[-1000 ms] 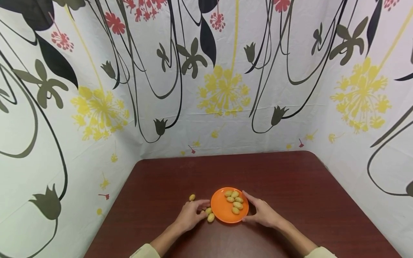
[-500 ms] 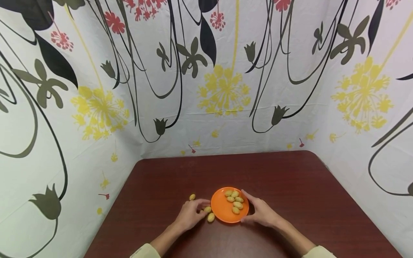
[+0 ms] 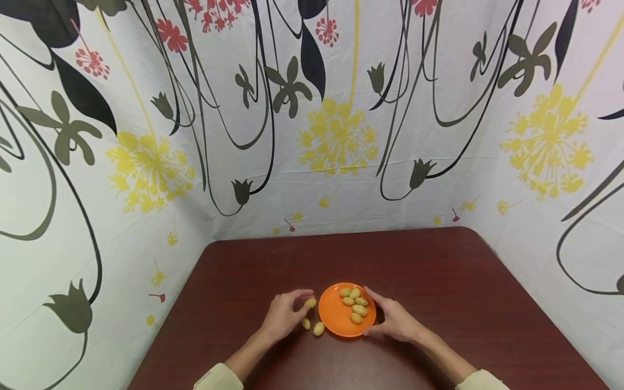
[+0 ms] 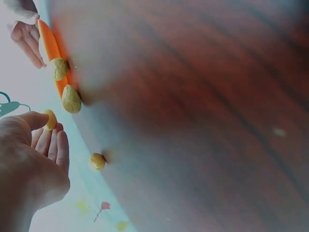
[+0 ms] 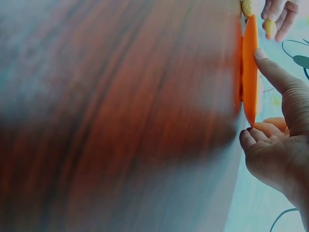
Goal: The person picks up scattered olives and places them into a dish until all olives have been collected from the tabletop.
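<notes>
My left hand [image 3: 283,314] pinches a small yellow oval fruit [image 3: 310,303] between thumb and fingers, just left of an orange plate [image 3: 333,319]. In the left wrist view this fruit [image 4: 50,120] is held above the table. Two more loose fruits lie below the hand, one [image 3: 305,323] near the thumb and another [image 3: 319,329] close to the plate's rim. Several similar fruits [image 3: 359,310] rest on the right half of the plate. Around the plate's right edge my right hand [image 3: 397,320] holds the rim, thumb and fingers spread along it.
A dark reddish-brown table [image 3: 414,260] carries everything. Another loose fruit [image 4: 97,161] lies farther off in the left wrist view; the left hand hides it in the head view. Flower-patterned cloth [image 3: 312,206] hangs behind and at both sides.
The left hand has picked one fruit up from the table beside the plate and raised it slightly. The right hand and plate have stayed nearly still.
</notes>
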`<action>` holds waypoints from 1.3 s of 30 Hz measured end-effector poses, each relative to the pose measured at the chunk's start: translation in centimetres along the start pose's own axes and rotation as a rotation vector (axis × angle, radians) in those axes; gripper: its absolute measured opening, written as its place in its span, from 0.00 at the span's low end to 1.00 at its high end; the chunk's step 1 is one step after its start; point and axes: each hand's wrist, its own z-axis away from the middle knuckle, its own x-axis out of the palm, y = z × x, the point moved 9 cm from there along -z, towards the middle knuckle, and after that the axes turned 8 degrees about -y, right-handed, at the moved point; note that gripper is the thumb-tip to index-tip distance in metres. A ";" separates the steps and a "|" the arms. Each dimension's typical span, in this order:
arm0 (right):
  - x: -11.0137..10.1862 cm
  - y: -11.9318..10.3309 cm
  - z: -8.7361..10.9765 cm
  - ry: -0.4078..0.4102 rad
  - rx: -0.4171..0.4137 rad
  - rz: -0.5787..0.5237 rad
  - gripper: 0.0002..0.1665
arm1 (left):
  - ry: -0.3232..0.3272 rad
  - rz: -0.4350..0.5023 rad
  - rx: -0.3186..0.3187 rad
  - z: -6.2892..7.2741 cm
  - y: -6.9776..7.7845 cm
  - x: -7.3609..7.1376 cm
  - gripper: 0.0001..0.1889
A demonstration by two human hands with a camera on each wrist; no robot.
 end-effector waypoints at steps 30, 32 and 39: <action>0.4 0.1 0.1 -0.021 0.005 -0.035 0.66 | -0.134 0.062 0.033 -3.8 2.6 6.4 0.13; 0.4 0.1 0.1 -0.021 0.006 -0.034 0.66 | -0.132 0.055 0.022 -3.8 2.7 6.5 0.13; 0.3 0.3 0.1 -0.019 0.008 -0.032 0.66 | -0.113 0.021 0.008 -4.0 2.7 6.6 0.13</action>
